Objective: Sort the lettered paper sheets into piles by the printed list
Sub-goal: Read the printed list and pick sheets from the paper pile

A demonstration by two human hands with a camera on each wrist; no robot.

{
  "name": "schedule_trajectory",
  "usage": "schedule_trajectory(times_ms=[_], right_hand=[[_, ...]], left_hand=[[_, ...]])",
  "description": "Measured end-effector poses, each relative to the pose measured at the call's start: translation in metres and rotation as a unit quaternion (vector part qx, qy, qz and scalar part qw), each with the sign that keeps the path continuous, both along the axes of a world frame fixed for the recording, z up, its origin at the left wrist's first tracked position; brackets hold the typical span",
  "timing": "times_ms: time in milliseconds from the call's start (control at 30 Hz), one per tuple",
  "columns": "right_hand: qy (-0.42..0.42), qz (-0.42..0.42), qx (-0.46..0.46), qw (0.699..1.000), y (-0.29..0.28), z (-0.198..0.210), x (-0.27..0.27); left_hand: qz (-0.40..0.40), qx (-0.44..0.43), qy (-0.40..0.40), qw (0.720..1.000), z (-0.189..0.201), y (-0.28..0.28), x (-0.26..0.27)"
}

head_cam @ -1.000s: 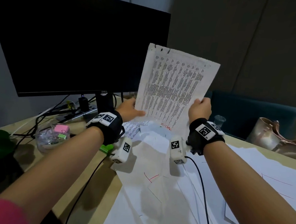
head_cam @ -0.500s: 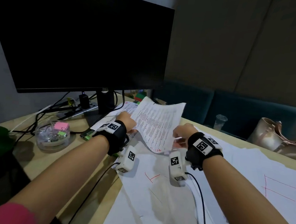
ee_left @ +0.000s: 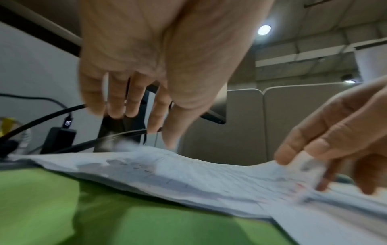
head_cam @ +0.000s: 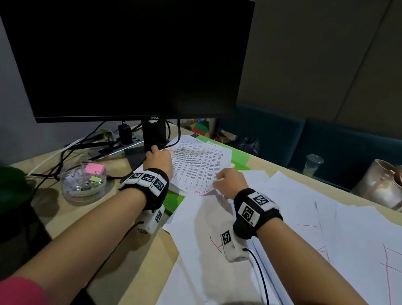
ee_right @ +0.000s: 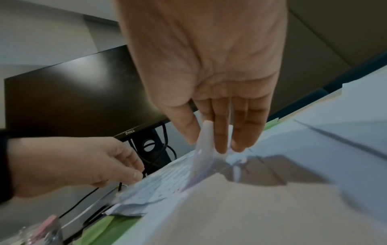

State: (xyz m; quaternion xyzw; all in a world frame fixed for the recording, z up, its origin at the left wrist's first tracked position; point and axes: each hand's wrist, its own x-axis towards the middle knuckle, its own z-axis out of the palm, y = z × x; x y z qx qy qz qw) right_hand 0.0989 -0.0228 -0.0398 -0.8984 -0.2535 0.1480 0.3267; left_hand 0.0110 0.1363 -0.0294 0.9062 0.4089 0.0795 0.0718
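We see the list (head_cam: 197, 166) lying by the monitor (head_cam: 121, 51), our right hand (head_cam: 230, 181) pinching its near corner, our left hand (head_cam: 157, 160) loose-fingered at its left edge.

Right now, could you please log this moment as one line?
list: on desk by monitor | left hand: at its left edge | right hand: pinching near corner | lettered sheets: unsorted

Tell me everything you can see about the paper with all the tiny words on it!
The printed list is a white paper sheet packed with columns of small black print, with red writing near its closest edge. It lies nearly flat by the foot of the monitor, on other papers and a green sheet, its near right corner lifted. The left hand is at its left edge. The right hand pinches that corner between thumb and fingers.
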Motion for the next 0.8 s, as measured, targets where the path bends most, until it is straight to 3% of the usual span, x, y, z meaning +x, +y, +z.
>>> schedule_trajectory(times_ms=[100, 233, 333, 400, 500, 633, 800], right_hand=[[-0.007, 0.044, -0.059, 0.997, 0.007, -0.009, 0.005], [0.025, 0.105, -0.102, 0.989, 0.009, -0.012, 0.009], [-0.02, 0.157, -0.138, 0.978, 0.005, -0.004, 0.01], [-0.034, 0.15, -0.126, 0.98, -0.002, 0.0, 0.015], [-0.042, 0.117, -0.156, 0.98, -0.021, 0.005, 0.025], [-0.064, 0.104, -0.279, 0.952, -0.053, 0.014, 0.04], [-0.015, 0.077, -0.351, 0.933, -0.096, 0.025, 0.057]], left_hand=[[-0.065, 0.025, 0.091, 0.993, -0.007, 0.0, 0.003], [-0.178, -0.088, 0.199, 0.96, -0.024, -0.003, 0.012], [-0.153, -0.079, 0.242, 0.955, -0.029, -0.005, 0.014], [-0.134, -0.054, 0.256, 0.956, -0.026, -0.008, 0.013], [-0.124, -0.044, 0.263, 0.956, -0.02, -0.012, 0.01], [-0.138, -0.025, 0.253, 0.957, -0.018, -0.024, 0.008], [-0.238, 0.013, 0.136, 0.962, -0.014, -0.063, 0.011]])
